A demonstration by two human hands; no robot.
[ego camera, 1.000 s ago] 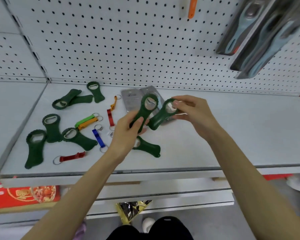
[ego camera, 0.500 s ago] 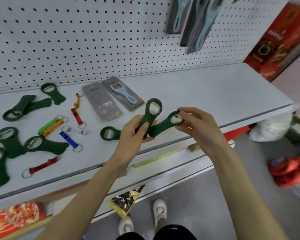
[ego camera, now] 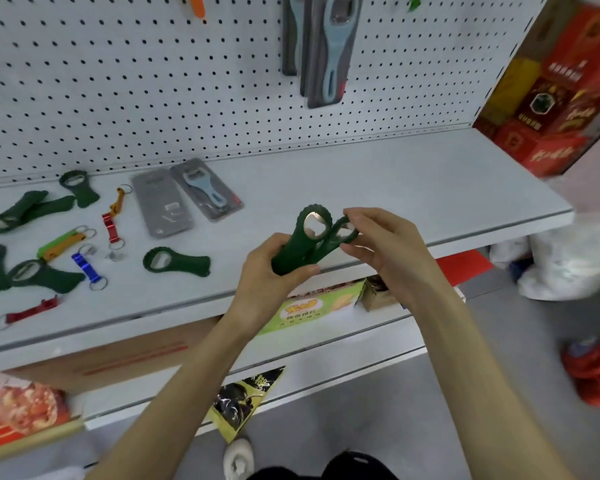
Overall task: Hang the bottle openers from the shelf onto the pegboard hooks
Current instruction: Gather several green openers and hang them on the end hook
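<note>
Nearest, low in view: a pale shoe (ego camera: 238, 459) on the floor and a black-yellow snack bag (ego camera: 243, 400) at the lower shelf edge. Above that, the L hand (ego camera: 271, 271) is wrapped round the handle ends of two green openers, thumb across the front. The front opener (ego camera: 293, 249) stands tilted, ring end up, metal insert showing. The second opener (ego camera: 328, 244) fans out to the right behind it. The R hand (ego camera: 385, 247) pinches that second one's ring end w/ fingertips. Both are held over the near edge of the white shelf (ego camera: 395, 188), not touching it. Further left on the shelf lies a loose green opener (ego camera: 175, 263), flat, ring end left. More green ones (ego camera: 45, 277) sit at the far left, some overlapping. Small keyring openers are scattered btwn them: red (ego camera: 30, 313), blue (ego camera: 85, 266), green/orange pair (ego camera: 61, 242). Two grey blister packs (ego camera: 207, 190) lie side by side near the back. Behind is the white pegboard (ego camera: 118, 81), w/ packaged grey-blue openers (ego camera: 329, 46) hanging up top. Red boxes (ego camera: 551, 98) are stacked far right.
</note>
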